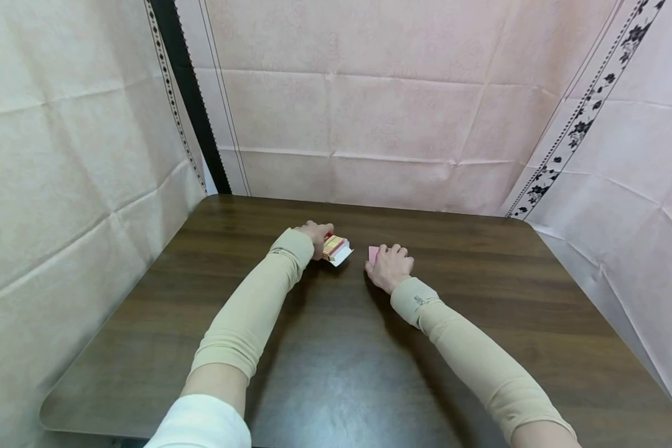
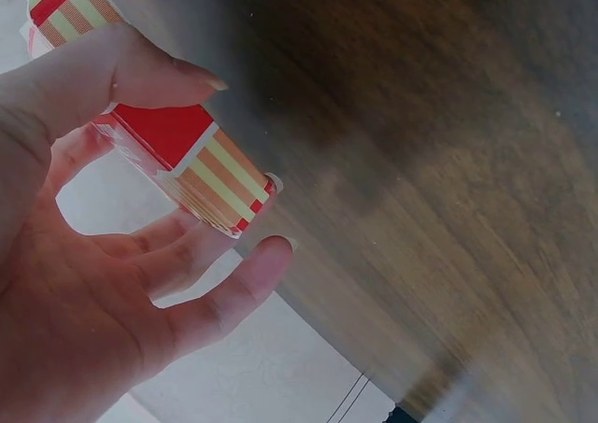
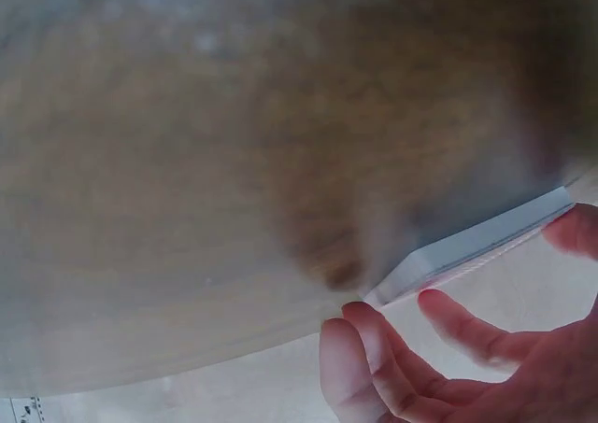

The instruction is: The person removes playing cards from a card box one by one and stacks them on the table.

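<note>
Near the far edge of a dark brown wood-grain counter (image 1: 325,348), the left hand (image 1: 315,238) held a small cardboard box striped in red, cream and tan (image 1: 333,245). Its thumb lay across the red face and curled fingers supported the other side, a hold that probably kept the walls steady without crushing the thin card. The fingers were only partly closed, since the box filled the space between them and the thumb. Its white cardboard flap (image 1: 343,256) stuck out toward the right, apparently left uncovered because the grip was farther back. Whether anything was inside could not be told

Just to the right, apart from the box, the right hand (image 1: 391,267) held a thin rectangular deck with a pink patterned back and white edges (image 1: 373,254). In the right wrist view, digits gripped it near opposite ends, the hand spread about as wide as the deck was long; this likely kept the layers squared and in line. The deck lay close over the counter, but whether it touched the wood was unclear

Both arms, in pale cream sleeves (image 1: 484,358), reached forward, bringing the two things near each other, presumably so each could be handled without crossing the other. Behind the counter hung a creased pale cloth (image 1: 397,112) with a black floral border (image 1: 581,127)
</note>
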Demonstrator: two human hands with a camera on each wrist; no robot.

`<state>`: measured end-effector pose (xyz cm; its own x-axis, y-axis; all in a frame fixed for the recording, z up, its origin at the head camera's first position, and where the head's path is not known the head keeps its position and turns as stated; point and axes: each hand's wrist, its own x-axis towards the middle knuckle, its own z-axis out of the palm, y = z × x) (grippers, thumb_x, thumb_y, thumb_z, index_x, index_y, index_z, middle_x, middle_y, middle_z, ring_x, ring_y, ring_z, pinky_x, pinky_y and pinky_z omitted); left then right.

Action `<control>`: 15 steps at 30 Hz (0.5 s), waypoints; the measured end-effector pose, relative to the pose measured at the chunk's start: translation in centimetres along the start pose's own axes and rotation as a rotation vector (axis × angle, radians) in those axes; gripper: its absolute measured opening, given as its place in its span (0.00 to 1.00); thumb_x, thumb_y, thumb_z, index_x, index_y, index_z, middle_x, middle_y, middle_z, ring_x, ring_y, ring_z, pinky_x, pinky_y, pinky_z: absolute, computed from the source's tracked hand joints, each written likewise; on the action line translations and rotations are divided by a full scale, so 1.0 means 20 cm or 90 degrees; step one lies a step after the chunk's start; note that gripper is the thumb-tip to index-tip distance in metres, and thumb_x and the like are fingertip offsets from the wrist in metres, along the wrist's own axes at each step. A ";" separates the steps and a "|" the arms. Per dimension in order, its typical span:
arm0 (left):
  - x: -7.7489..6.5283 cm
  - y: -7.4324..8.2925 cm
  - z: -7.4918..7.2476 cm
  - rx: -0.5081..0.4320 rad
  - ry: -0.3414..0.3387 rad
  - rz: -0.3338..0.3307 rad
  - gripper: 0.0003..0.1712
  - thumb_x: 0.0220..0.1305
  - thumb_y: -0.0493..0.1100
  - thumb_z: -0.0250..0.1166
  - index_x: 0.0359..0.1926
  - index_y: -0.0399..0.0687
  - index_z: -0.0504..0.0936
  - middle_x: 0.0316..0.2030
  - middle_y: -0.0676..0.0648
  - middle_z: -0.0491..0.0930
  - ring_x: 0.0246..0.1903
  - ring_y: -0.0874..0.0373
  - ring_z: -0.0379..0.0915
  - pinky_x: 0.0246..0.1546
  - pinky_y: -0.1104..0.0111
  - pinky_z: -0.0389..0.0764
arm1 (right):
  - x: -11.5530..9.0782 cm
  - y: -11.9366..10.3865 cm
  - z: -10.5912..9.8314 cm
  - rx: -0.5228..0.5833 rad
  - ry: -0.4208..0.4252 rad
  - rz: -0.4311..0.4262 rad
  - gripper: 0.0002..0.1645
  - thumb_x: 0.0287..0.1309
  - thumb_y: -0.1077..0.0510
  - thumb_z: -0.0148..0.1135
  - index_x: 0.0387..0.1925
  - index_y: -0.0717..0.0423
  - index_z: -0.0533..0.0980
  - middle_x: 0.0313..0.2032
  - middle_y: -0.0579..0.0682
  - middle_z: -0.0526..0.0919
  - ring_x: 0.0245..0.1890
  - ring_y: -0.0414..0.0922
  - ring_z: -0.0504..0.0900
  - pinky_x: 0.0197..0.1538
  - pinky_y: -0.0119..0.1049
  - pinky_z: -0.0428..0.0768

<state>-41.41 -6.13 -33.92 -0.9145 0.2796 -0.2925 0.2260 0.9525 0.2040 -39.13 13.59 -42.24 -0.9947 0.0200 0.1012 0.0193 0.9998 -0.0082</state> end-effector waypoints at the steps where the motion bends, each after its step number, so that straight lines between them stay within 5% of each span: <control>1: 0.02 0.00 0.00 0.000 -0.003 -0.002 0.34 0.54 0.33 0.65 0.61 0.56 0.64 0.56 0.36 0.62 0.51 0.45 0.64 0.50 0.56 0.70 | 0.00 0.00 0.00 0.004 0.003 0.000 0.39 0.60 0.34 0.51 0.54 0.64 0.69 0.47 0.67 0.74 0.49 0.61 0.73 0.44 0.56 0.75; 5: 0.04 -0.01 0.01 -0.004 -0.008 -0.011 0.35 0.53 0.33 0.66 0.60 0.58 0.64 0.56 0.36 0.62 0.49 0.45 0.65 0.47 0.57 0.70 | -0.01 0.00 -0.02 0.056 0.069 -0.053 0.35 0.63 0.37 0.51 0.52 0.64 0.69 0.49 0.66 0.73 0.51 0.61 0.72 0.48 0.55 0.74; 9: 0.04 0.00 0.02 0.006 -0.004 -0.016 0.35 0.54 0.34 0.65 0.61 0.59 0.64 0.56 0.37 0.62 0.48 0.46 0.65 0.46 0.58 0.70 | -0.02 -0.02 -0.06 0.151 0.157 -0.224 0.21 0.64 0.49 0.55 0.51 0.59 0.74 0.51 0.61 0.74 0.53 0.58 0.72 0.51 0.53 0.73; 12: 0.03 0.01 0.02 0.011 0.006 -0.010 0.34 0.54 0.35 0.66 0.60 0.59 0.65 0.54 0.38 0.63 0.46 0.46 0.66 0.44 0.58 0.70 | -0.03 -0.04 -0.07 0.183 0.171 -0.344 0.19 0.62 0.55 0.56 0.52 0.56 0.77 0.50 0.58 0.75 0.51 0.56 0.73 0.50 0.52 0.75; 15: 0.05 0.02 0.03 0.011 0.013 0.005 0.32 0.53 0.35 0.66 0.59 0.58 0.66 0.52 0.38 0.65 0.45 0.47 0.67 0.40 0.59 0.71 | -0.04 -0.06 -0.06 0.181 0.164 -0.399 0.22 0.60 0.58 0.54 0.56 0.55 0.77 0.51 0.59 0.75 0.49 0.55 0.74 0.50 0.51 0.75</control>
<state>-42.06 -5.48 -34.60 -0.9191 0.2853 -0.2718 0.2392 0.9521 0.1907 -38.20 12.37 -41.04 -0.7541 -0.5192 0.4023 -0.6071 0.7846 -0.1254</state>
